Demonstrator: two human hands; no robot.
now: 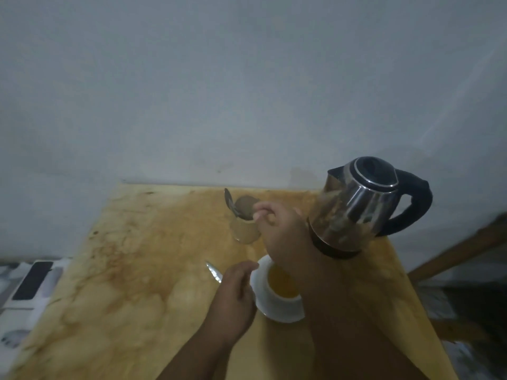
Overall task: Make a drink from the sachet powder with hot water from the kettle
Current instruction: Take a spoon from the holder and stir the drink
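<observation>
A white cup (277, 300) on a white saucer (285, 315) stands near the table's front right and holds yellow-orange liquid. My left hand (233, 300), just left of the cup, is closed around a thin silvery item (214, 271) whose tip sticks out. My right hand (279, 229) reaches over the cup to an opened tin (244, 229) with its lid (229, 201) bent up and brown contents. Its fingertips are pinched at the tin's rim, and what they hold is blurred. The steel kettle (356, 204) with a black handle stands to the right of that hand.
The stained wooden table (131, 270) meets a grey wall at the back. A white box with a dark panel (30, 283) lies beyond the table's left edge. Wooden bars (455, 253) stand at the right, behind the kettle.
</observation>
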